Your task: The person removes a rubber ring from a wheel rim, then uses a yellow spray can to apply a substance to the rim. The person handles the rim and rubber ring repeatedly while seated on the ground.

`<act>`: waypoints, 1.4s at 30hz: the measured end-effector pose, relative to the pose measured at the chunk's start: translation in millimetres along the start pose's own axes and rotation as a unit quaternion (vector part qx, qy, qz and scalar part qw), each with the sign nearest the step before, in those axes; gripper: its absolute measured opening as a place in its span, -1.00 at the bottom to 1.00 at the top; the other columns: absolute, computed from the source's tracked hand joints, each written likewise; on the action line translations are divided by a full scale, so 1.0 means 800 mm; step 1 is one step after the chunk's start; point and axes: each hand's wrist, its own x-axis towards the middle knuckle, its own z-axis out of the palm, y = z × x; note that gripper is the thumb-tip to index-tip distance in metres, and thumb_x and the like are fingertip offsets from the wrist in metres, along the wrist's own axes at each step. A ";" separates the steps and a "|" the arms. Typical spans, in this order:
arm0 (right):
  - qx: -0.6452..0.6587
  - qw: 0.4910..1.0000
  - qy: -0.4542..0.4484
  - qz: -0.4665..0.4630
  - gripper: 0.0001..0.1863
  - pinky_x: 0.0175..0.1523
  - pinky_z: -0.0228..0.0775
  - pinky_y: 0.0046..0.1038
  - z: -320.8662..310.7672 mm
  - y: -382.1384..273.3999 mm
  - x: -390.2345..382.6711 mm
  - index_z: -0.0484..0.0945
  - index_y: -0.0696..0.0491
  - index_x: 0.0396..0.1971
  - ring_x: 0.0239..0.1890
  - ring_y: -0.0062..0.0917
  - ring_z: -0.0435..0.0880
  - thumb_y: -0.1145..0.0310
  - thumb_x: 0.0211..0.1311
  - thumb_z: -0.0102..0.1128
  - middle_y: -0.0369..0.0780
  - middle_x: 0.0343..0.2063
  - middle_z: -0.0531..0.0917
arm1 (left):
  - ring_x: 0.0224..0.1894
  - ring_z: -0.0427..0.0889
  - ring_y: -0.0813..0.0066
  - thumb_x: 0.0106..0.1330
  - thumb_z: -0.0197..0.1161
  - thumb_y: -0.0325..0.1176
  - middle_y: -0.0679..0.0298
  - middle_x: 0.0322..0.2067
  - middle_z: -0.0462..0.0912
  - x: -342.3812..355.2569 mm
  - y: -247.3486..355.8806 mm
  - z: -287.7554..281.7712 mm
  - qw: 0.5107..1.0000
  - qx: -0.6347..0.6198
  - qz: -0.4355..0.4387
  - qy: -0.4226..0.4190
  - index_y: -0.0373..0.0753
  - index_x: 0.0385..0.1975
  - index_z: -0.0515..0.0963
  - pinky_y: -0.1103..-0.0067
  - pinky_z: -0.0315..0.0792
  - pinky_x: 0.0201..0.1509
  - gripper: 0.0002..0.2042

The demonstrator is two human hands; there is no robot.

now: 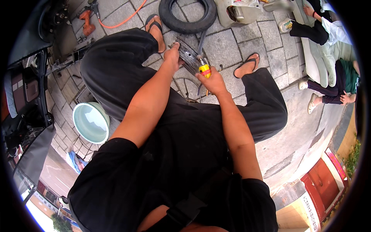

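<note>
My left hand (173,58) is closed on one side of a dark, scuffed, elongated piece (187,56) with small holes, held between my feet above the paving. My right hand (210,81) is wrapped round a yellow tool (204,71) with a red band, its silver metal end at that piece's right side. A grey bar (201,41) extends upward from beside the tool's tip toward a black tyre (187,27). Wires or cords lie below my right hand, too small to tell exactly.
An orange drill (87,24) and orange hose (116,26) lie top left. A pale plastic container (226,15) stands beside the tyre. A pale blue basin (104,123) is left of my leg. Dark vehicle parts (25,89) line the left; other people (320,31) sit at the right.
</note>
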 end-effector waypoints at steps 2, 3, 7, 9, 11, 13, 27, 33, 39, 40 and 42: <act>0.040 0.999 0.027 0.020 -0.27 0.08 0.59 -0.13 0.005 0.015 0.011 0.57 0.26 0.06 -0.04 0.01 0.79 -0.09 0.18 0.54 0.14 -0.15 0.77 | 0.00 0.74 0.16 0.46 0.43 -0.13 0.18 0.02 0.73 -0.029 -0.011 0.009 0.998 0.058 0.035 -0.003 -0.24 0.13 0.50 0.11 0.62 0.15 -0.57; 0.066 0.997 0.040 0.029 -0.27 0.09 0.59 -0.14 0.005 0.017 0.013 0.57 0.27 0.05 -0.03 -0.01 0.79 -0.08 0.19 0.54 0.13 -0.15 0.78 | 0.03 0.75 0.13 0.40 0.51 -0.19 0.14 0.05 0.73 -0.040 -0.014 0.012 0.995 0.085 0.053 -0.002 -0.27 0.12 0.49 0.12 0.63 0.15 -0.55; 0.134 0.984 0.119 0.008 -0.30 -0.06 0.63 -0.19 0.016 0.034 0.022 0.57 0.29 -0.01 -0.23 -0.17 0.82 -0.08 0.22 0.53 0.04 -0.26 0.77 | 0.04 0.74 0.14 0.31 0.59 -0.35 0.12 0.00 0.73 -0.048 -0.019 0.018 0.994 0.100 0.050 0.000 -0.29 0.01 0.49 0.16 0.67 0.10 -0.58; 0.214 0.972 0.084 0.057 -0.32 -0.21 0.63 -0.25 0.013 0.033 0.022 0.57 0.27 -0.05 -0.38 -0.29 0.78 -0.09 0.24 0.53 -0.02 -0.32 0.75 | 0.03 0.73 0.14 0.32 0.58 -0.38 0.09 0.01 0.71 -0.044 -0.019 0.011 0.992 0.112 0.054 -0.001 -0.30 0.01 0.47 0.18 0.69 0.07 -0.58; 0.278 0.955 0.065 0.081 -0.35 -0.35 0.60 -0.32 0.004 0.023 0.022 0.57 0.26 -0.09 -0.51 -0.40 0.73 -0.10 0.26 0.53 -0.08 -0.37 0.72 | 0.03 0.73 0.13 0.34 0.55 -0.41 0.06 0.01 0.69 -0.041 -0.012 0.011 0.990 0.127 0.057 -0.002 -0.33 0.04 0.44 0.19 0.71 0.04 -0.58; 0.326 0.939 0.062 0.088 -0.37 -0.45 0.54 -0.39 -0.001 0.019 0.017 0.56 0.23 -0.13 -0.61 -0.49 0.66 -0.09 0.27 0.53 -0.14 -0.41 0.69 | 0.02 0.73 0.12 0.36 0.53 -0.44 0.03 0.03 0.68 -0.036 -0.014 0.011 0.988 0.147 0.051 0.000 -0.36 0.08 0.41 0.20 0.72 0.02 -0.56; 0.458 0.882 -0.021 -0.110 -0.52 -0.01 0.66 -0.38 -0.230 -0.080 -0.001 0.54 0.21 0.04 -0.18 -0.44 0.77 0.10 0.44 0.41 -0.16 -0.23 0.73 | -0.21 0.81 0.32 0.33 0.43 -0.59 0.10 -0.16 0.78 -0.225 0.116 0.117 0.915 0.250 0.225 -0.221 -0.42 -0.01 0.59 0.38 0.69 -0.21 -0.73; 0.516 0.822 -0.049 -0.235 -0.53 -0.07 0.70 -0.31 -0.292 -0.129 -0.010 0.50 0.19 0.10 -0.25 -0.42 0.78 0.15 0.44 0.39 -0.12 -0.12 0.70 | -0.35 0.58 0.61 0.61 0.25 -0.01 0.28 -0.39 0.70 -0.292 0.197 0.186 0.782 0.334 0.456 -0.264 -0.45 -0.17 0.64 0.51 0.55 -0.23 -0.53; 0.687 0.694 -0.020 -0.216 -0.50 -0.15 0.72 -0.34 -0.285 -0.144 -0.021 0.47 0.12 0.15 -0.25 -0.40 0.77 0.16 0.41 0.42 -0.08 -0.06 0.67 | -0.17 0.77 0.38 0.70 0.03 0.07 0.05 -0.17 0.78 -0.308 0.220 0.209 0.846 0.189 0.356 -0.350 -0.43 0.05 0.62 0.47 0.69 -0.07 -0.45; 0.700 0.687 -0.020 -0.195 -0.50 -0.15 0.73 -0.34 -0.283 -0.145 -0.022 0.47 0.11 0.16 -0.25 -0.41 0.77 0.15 0.41 0.43 -0.09 -0.06 0.66 | -0.08 0.86 0.14 0.73 -0.05 0.04 -0.15 -0.06 0.79 -0.312 0.215 0.210 0.855 0.147 0.330 -0.372 -0.45 0.16 0.57 0.36 0.79 -0.02 -0.44; 0.699 0.692 -0.019 -0.178 -0.49 -0.19 0.72 -0.34 -0.289 -0.145 -0.021 0.47 0.10 0.16 -0.25 -0.43 0.76 0.14 0.41 0.43 -0.13 -0.09 0.65 | -0.08 0.85 0.17 0.73 -0.07 0.07 -0.13 -0.03 0.78 -0.315 0.211 0.213 0.853 0.143 0.323 -0.385 -0.45 0.18 0.56 0.36 0.78 0.00 -0.41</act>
